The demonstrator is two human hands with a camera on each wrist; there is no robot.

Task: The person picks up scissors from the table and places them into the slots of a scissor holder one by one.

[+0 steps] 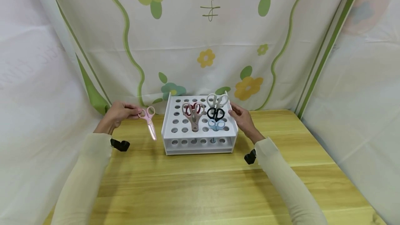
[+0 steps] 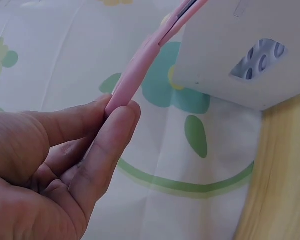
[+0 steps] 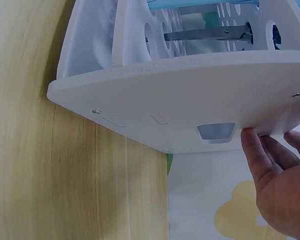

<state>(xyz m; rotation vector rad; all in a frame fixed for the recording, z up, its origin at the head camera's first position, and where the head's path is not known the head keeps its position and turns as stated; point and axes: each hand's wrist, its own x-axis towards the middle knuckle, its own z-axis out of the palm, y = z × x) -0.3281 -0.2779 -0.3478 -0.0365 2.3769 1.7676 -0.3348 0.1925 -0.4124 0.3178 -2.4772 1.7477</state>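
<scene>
A pair of pink scissors (image 1: 148, 121) hangs blades down in my left hand (image 1: 120, 114), which pinches one handle loop between thumb and fingers, left of the rack. The left wrist view shows the pink handle (image 2: 135, 75) edge-on at the fingertips. My right hand (image 1: 243, 119) rests its fingertips against the right side of a white holed rack (image 1: 187, 134). Its side panel (image 3: 165, 105) has a cut-out near those fingertips. Standing in the rack are beige scissors (image 1: 194, 122), red scissors (image 1: 198, 108), white scissors (image 1: 218, 102), black scissors (image 1: 215, 114) and light blue scissors (image 1: 216, 124).
The rack stands on a wooden table (image 1: 200, 186), close to the flower-print curtain (image 1: 187, 44) at the back. More pale cloth (image 1: 359, 114) hangs along the right and left sides. Each wrist wears a small black camera (image 1: 120, 145).
</scene>
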